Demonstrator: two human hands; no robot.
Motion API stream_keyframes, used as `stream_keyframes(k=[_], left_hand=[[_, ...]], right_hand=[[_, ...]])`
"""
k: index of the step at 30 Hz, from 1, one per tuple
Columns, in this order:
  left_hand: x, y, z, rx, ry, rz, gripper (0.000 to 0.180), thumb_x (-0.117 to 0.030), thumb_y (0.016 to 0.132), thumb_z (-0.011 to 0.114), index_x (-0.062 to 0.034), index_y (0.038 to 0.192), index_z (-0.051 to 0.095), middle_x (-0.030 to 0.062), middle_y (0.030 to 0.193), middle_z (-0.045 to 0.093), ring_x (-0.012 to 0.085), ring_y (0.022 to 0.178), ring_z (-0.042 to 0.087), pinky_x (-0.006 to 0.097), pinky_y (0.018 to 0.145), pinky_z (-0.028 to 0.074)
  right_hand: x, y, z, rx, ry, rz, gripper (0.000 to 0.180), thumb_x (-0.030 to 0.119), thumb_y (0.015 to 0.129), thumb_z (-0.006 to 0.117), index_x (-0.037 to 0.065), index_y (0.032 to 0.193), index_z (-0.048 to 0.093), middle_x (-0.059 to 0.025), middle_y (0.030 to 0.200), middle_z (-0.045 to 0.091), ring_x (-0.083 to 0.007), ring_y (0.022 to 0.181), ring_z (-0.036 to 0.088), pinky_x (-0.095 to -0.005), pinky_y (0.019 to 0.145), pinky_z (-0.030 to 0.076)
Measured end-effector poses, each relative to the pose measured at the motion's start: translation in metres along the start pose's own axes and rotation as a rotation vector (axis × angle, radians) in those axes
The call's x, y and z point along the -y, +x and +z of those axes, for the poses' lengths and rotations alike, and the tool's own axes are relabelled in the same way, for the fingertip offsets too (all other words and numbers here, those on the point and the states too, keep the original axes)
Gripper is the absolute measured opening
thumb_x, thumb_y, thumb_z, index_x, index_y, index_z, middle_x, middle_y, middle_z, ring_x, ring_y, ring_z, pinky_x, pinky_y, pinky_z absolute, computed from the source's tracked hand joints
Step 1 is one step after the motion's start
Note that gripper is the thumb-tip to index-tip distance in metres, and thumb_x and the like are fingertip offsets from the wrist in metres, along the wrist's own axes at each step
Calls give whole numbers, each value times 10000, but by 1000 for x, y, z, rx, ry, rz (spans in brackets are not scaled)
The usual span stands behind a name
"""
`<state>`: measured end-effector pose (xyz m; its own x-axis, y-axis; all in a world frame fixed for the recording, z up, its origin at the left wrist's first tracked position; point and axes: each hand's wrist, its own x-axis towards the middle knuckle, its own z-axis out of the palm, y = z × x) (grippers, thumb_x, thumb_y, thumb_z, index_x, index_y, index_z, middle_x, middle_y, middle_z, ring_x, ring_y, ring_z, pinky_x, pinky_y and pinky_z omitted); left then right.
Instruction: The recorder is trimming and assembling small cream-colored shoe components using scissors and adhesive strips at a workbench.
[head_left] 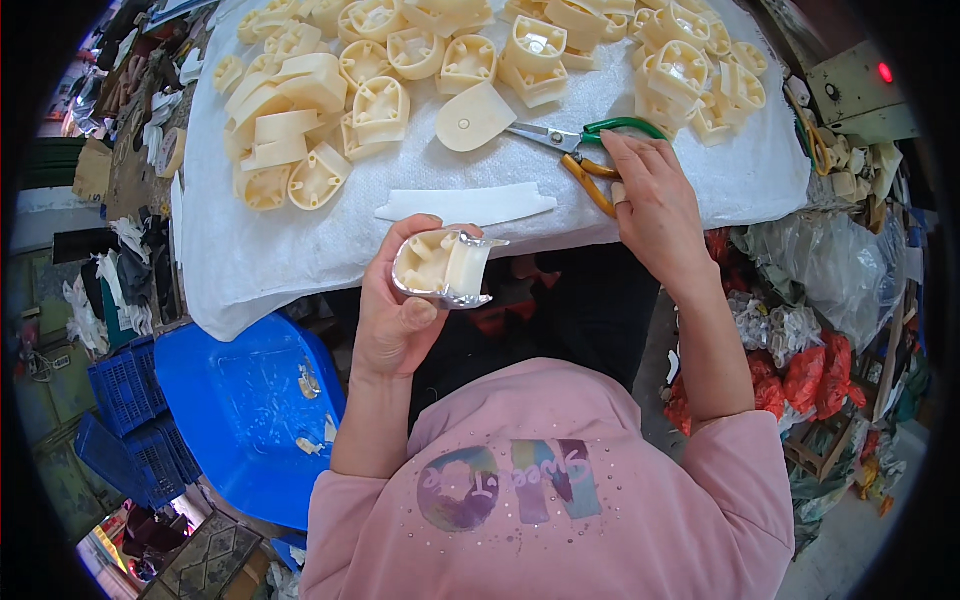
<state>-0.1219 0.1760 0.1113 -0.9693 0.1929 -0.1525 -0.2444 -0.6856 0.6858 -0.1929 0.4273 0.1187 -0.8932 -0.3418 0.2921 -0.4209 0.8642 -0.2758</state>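
Observation:
My left hand (400, 310) holds a cream plastic heel block (440, 265) with a silvery strip wrapped around its lower edge. It is held in front of my chest, just off the table's near edge. My right hand (650, 200) rests on the white cloth, its fingers on the handles of a pair of scissors (575, 145) with one green and one orange loop. The blades point left toward a flat cream heel-shaped piece (472, 118). A white strip (465, 205) lies on the cloth between my hands.
A white cloth (250, 260) covers the table, with several cream heel blocks (300, 130) piled across its far half. A blue plastic tub (245, 410) stands at my lower left beside blue crates (120, 390). Bags and red scraps (800, 370) lie at the right.

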Motion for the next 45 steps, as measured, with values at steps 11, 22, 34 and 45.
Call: stream_keyframes(k=[11,22,34,45], left_hand=[[-14,-11,-19,83,118,76,783,-144,554,865,-44,1195,425,230,1225,498,267,1135,518,359,977,412],[-45,-70,-74,-95,149,291,716,-145,617,845,-52,1211,456,201,1238,508,239,1100,544,340,926,452],[-3,-205,-222,-1418,702,294,514,13,716,725,-23,1167,480,102,1047,559,184,956,557,285,815,460],[15,-222,-250,-1557,907,288,232,-54,815,602,-1,1040,589,100,1058,591,190,971,546,291,847,417]], right_hand=[[3,5,-3,-1,22,-42,458,-69,704,539,37,1148,577,-143,1025,556,-319,1014,493,-391,894,421],[22,4,-5,-40,152,-68,439,-71,759,537,32,1186,544,-154,1212,520,-327,1129,472,-380,973,374],[78,21,33,57,320,-385,235,2,711,647,16,930,564,-127,1022,556,-326,943,512,-412,805,428],[94,40,39,232,261,-418,152,-71,668,549,-15,806,522,-134,943,499,-305,924,489,-372,784,453]])
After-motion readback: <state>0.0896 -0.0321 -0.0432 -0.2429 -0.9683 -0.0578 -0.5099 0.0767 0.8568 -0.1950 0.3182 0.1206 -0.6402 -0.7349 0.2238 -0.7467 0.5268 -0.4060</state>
